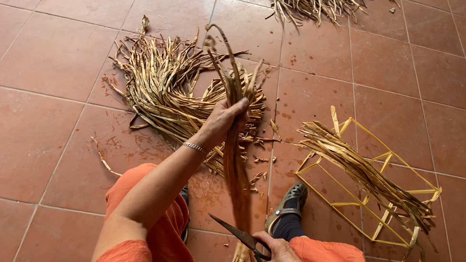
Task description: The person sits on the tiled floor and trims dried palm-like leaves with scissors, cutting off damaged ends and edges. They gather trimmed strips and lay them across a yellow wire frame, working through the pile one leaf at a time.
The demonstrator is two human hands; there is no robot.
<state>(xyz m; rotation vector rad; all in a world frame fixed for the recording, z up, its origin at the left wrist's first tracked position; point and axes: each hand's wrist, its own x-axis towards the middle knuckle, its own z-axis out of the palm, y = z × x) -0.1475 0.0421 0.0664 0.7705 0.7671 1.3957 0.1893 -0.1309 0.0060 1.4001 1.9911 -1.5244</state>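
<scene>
My left hand point(223, 122) grips a bundle of dried brown leaf strips point(236, 148) held upright in front of me; its top ends curl over above my fingers. My right hand point(283, 260) holds dark scissors point(238, 236) with the blades apart, pointing left at the lower part of the bundle. A metal bracelet is on my left wrist. My orange trousers and a sandalled foot point(288, 209) show below.
A large pile of dried strips point(164, 85) lies on the red tiled floor point(31, 130) behind my left hand. To the right, a yellow wire frame point(376, 160) carries another bundle of strips point(364, 173). More strips point(312, 0) lie at the top edge. Small cut bits dot the tiles.
</scene>
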